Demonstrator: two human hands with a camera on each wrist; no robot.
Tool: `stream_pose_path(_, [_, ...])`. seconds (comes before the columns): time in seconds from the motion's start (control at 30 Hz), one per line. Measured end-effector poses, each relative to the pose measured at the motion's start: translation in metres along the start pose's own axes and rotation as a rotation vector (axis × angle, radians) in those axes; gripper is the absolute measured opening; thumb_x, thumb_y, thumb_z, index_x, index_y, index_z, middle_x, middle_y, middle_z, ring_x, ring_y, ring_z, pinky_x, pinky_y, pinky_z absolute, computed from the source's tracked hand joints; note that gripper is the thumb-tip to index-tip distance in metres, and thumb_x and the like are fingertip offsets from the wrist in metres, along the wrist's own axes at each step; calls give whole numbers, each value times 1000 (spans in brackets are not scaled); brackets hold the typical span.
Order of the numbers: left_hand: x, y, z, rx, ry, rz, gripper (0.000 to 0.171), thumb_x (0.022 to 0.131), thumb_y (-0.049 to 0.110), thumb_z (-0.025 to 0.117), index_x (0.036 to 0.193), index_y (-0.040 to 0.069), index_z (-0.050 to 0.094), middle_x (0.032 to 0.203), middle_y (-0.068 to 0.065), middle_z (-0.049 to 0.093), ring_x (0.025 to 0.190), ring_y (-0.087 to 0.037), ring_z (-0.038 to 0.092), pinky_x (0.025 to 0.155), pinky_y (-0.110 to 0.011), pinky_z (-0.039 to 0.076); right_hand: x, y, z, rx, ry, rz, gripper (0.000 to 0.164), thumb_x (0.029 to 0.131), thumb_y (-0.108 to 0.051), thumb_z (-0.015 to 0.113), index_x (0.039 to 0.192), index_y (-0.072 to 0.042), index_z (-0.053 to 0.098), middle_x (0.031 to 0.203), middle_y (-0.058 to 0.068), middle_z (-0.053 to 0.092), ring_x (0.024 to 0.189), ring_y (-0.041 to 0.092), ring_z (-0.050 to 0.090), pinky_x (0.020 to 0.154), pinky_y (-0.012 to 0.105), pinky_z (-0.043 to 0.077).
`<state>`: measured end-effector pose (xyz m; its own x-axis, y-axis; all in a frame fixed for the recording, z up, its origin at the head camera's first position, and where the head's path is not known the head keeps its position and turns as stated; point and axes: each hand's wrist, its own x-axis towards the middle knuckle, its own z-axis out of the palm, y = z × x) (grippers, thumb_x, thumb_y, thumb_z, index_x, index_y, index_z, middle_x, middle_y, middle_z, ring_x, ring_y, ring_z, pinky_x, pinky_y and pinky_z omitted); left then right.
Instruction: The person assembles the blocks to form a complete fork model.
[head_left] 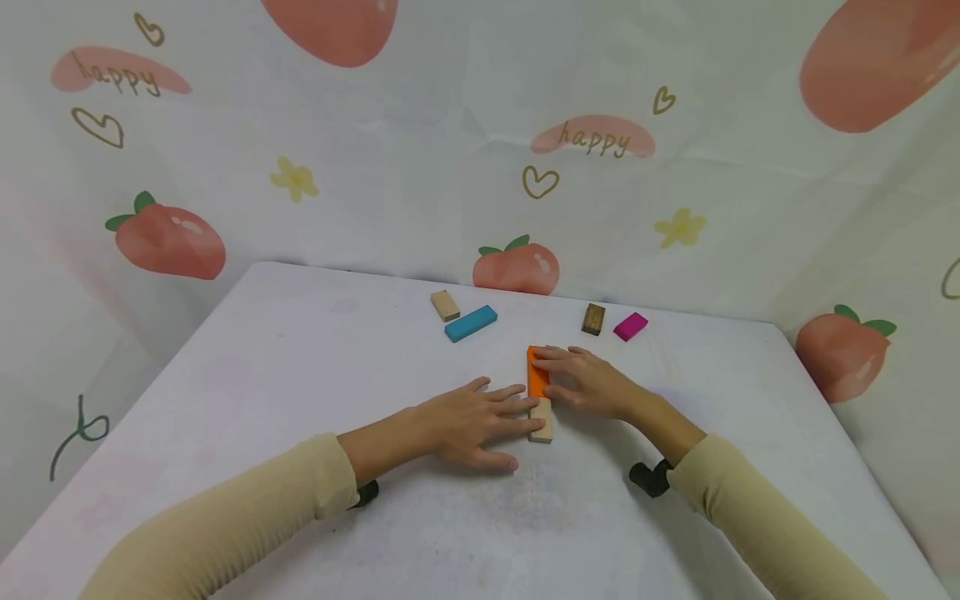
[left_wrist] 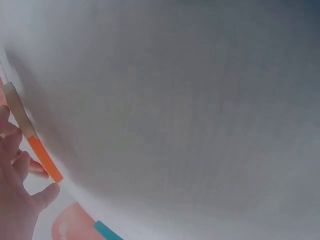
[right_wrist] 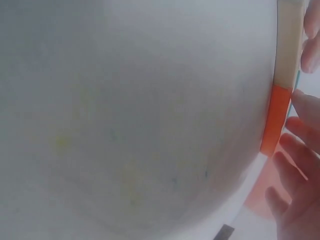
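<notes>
Two wooden blocks lie end to end on the white table: an orange block (head_left: pixel 537 382) farther off and a plain wood block (head_left: pixel 544 410) nearer. My left hand (head_left: pixel 476 423), fingers spread and mostly straight, reaches over the plain block with its fingertips. My right hand (head_left: pixel 594 385) lays its fingertips on the orange block, its thumb by the near end. In the left wrist view the orange block (left_wrist: pixel 46 159) meets the plain block (left_wrist: pixel 21 112) in one line. The right wrist view shows relaxed right fingers beside the orange block (right_wrist: pixel 276 120).
Behind on the left lie another plain block (head_left: pixel 446 305) and a blue block (head_left: pixel 471 322). A dark brown block (head_left: pixel 593 319) and a magenta block (head_left: pixel 631 327) lie back right. A printed cloth (head_left: pixel 420 167) hangs at the table's rear edge.
</notes>
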<state>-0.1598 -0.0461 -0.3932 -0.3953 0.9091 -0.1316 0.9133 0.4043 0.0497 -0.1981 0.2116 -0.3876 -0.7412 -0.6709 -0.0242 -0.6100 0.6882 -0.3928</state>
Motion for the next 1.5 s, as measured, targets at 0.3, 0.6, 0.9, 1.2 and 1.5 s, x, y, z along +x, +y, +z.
stream_pose_path(0.3, [-8,-17,-10,-27,14,-150,69,100,61,41,158,27,30,164,2,22,152,-22,17,114,-58,28,-6,-9,-2,17,-41,55,60,93,-36,69,142,-5,55,152,12,46,139,42,40,110,63,29])
stream_pose_path(0.6, [-14,-48,-15,-28,24,-481,71,100,53,49,157,14,32,163,-10,26,149,-32,23,112,-65,26,-7,-11,-4,20,-62,73,59,93,-36,69,141,-4,56,151,12,47,138,42,42,109,61,34])
stream_pose_path(0.9, [-12,-62,-16,-67,2,-706,75,101,53,46,155,3,32,160,-18,29,148,-38,25,111,-68,22,-5,-11,-5,20,-67,78,59,92,-35,70,140,-3,57,150,13,48,138,41,42,109,61,33])
stream_pose_path(1.2, [-9,-61,-15,-66,16,-733,74,101,52,45,153,1,35,159,-18,33,147,-39,25,111,-71,17,-4,-11,-4,29,-63,81,59,92,-37,70,140,-5,57,150,11,48,138,37,43,109,59,35])
stream_pose_path(1.5, [-6,-57,-13,-126,40,-705,76,101,51,47,153,-2,33,160,-20,29,150,-37,19,110,-73,12,-5,-8,-2,50,-53,70,59,92,-36,71,140,-4,57,151,11,48,139,37,42,109,57,36])
